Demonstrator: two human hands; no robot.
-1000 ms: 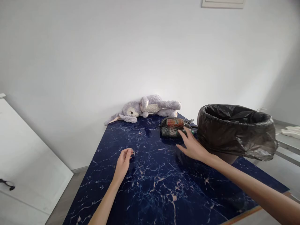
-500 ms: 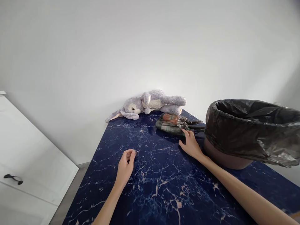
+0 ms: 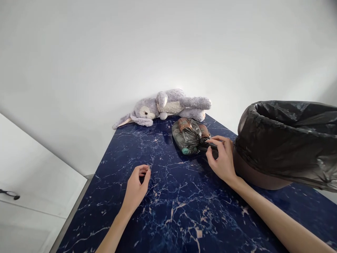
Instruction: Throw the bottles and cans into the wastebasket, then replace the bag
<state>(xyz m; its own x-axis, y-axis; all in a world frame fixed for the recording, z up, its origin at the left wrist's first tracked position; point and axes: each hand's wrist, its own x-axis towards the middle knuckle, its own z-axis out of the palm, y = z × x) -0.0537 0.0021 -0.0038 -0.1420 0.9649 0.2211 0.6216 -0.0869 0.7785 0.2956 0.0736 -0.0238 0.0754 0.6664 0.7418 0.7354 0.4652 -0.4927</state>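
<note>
My right hand (image 3: pixel 222 160) is at the gathered neck of a tied black trash bag (image 3: pixel 186 135), its thumb and index finger around the twisted end. Through the thin plastic show brownish-orange shapes and a small green one. The bag rests on a dark blue marble-patterned table (image 3: pixel 158 203). Left of it, just above the tabletop, my left hand (image 3: pixel 137 182) has its fingers curled in to the thumb, and I see nothing between them. Close by on the right stands a brown bin (image 3: pixel 263 177) with a black liner (image 3: pixel 279 147) folded over its rim.
A grey plush bunny (image 3: pixel 168 105) lies on its side along the table's far edge, against the white wall (image 3: pixel 158 42). To the left, lower down, is a white cabinet (image 3: pixel 39 175) with a black handle (image 3: pixel 10 194).
The trash bag has turned, its gathered neck now facing me more. My right hand has shifted to the right along with the neck. My left hand stays curled. The view has moved slightly.
</note>
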